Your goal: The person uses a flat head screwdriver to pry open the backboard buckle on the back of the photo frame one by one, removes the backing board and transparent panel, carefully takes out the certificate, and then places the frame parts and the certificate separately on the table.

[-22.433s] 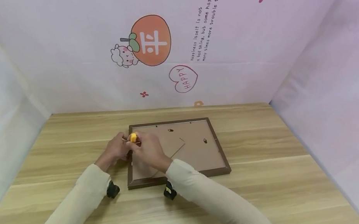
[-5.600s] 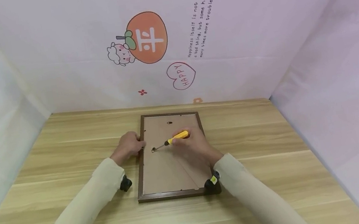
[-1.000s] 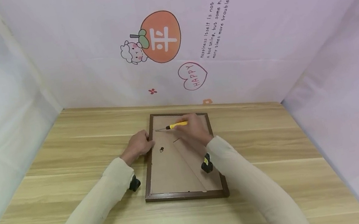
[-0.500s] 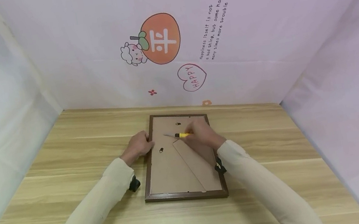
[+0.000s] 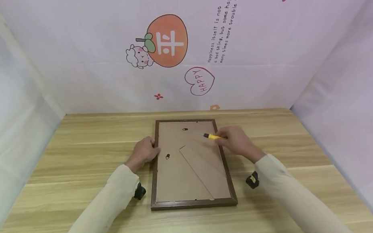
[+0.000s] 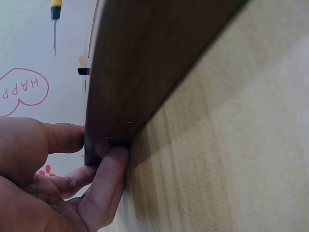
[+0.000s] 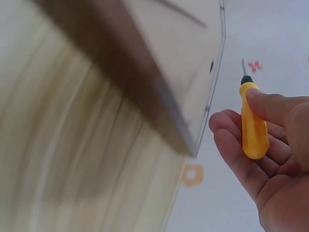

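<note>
One picture frame [image 5: 188, 165], brown, is laid face down on the bench [image 5: 69, 159], long axis running away from the person; its far short edge lies near the patterned backdrop [image 5: 196, 41]. Bare bench is seen on both sides and in front. Two hanger clips [image 5: 168, 156] are counted on the backing, and one folded stand [image 5: 203, 166]. One yellow screwdriver [image 5: 213, 136] is pinched in the right hand [image 5: 236, 143], just over the frame's right edge, tip pointing left and away. The frame's left edge is held by the left hand [image 5: 144, 152], thumb on top and fingers [image 6: 104, 186] against the side: a narrow grip.
</note>
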`<state>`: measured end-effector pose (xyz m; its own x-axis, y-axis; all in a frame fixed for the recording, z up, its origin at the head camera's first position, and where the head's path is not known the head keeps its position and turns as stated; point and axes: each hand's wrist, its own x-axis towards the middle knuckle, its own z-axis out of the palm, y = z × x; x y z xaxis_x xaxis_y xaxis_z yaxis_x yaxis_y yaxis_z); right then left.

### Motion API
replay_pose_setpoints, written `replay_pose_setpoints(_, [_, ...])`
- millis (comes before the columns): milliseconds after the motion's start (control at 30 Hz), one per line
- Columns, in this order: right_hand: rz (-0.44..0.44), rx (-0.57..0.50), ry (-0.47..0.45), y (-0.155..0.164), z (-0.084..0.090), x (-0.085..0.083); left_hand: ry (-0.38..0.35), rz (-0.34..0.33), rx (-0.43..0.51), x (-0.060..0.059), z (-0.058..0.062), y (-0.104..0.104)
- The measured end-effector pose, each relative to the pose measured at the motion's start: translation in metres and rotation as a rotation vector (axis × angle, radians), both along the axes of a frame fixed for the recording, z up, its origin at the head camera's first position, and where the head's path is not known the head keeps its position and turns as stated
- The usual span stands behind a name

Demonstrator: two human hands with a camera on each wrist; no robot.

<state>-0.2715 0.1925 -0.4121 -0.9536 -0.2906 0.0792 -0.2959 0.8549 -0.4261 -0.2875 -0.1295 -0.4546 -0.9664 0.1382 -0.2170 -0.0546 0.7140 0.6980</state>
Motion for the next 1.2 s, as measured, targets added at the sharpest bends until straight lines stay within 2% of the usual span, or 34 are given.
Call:
replay_pose_setpoints(233, [-0.122,-0.048,0.070,0.053,-0.005,0.020,-0.003,-0.002,0.019,-0.001,0.000,0.000])
replay_pose_setpoints(633, [-0.258,-0.005,0.147,0.124,-0.022,0.045,0.003,-0.003,0.012,0.002,0.001,-0.001])
replay_pose_setpoints(933, [-0.388,0.017,0.144,0.160,-0.042,0.061,-0.002,-0.005,0.007,0.001,0.002,0.000])
replay_pose_setpoints(1067, [-0.413,0.056,0.154,0.171,-0.046,0.068,0.000,-0.005,0.004,0.002,0.002,0.001])
replay_pose_setpoints(1200, [-0.455,0.107,0.111,0.180,-0.046,0.074,-0.008,0.000,-0.001,0.002,0.002,0.002])
